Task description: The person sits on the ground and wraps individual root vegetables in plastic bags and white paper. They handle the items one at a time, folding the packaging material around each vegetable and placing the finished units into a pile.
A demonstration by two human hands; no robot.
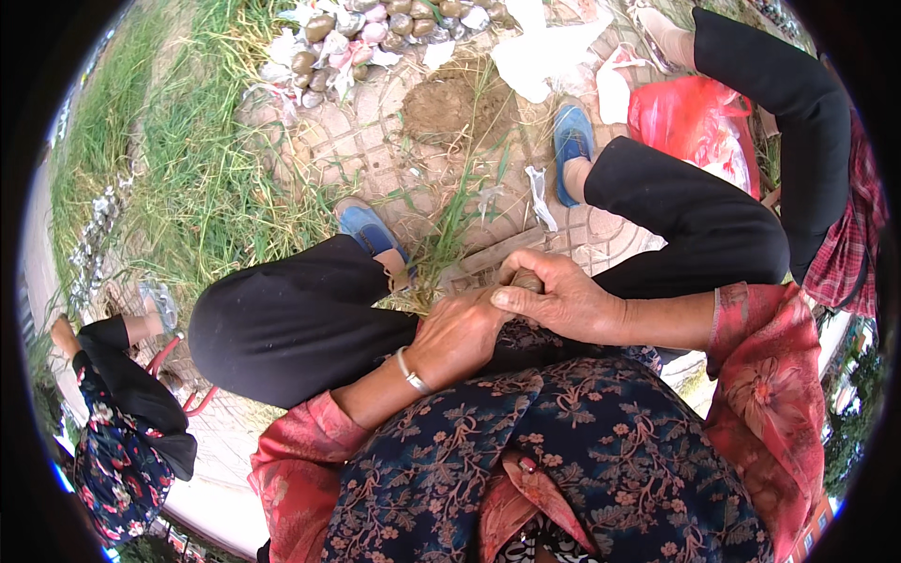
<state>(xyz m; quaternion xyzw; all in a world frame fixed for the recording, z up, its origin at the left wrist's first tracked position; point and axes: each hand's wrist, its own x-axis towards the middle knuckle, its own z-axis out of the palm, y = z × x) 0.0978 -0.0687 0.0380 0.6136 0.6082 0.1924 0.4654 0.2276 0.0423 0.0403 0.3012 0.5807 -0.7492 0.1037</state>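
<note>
My left hand (461, 327), with a silver bracelet on its wrist, meets my right hand (570, 299) above my lap. Between them is a small, rounded brown lump (528, 280) that looks coated in mud. The thumb and forefinger of my right hand curl about it; my left hand presses in from the other side, its fingers mostly hidden. Most of the lump is covered by the hands. On the paving beyond my feet lies a mound of wet mud (443, 105). A pile of similar lumps (401, 24), many wrapped in thin plastic, lies behind it at the upper left.
White plastic sheeting (549, 42) and a red plastic bag (676, 119) lie at the upper right. A wooden strip (493, 253) rests on the paving between my feet. Cut grass (211, 190) spreads leftward. Other people sit at left (127, 436) and right (809, 141).
</note>
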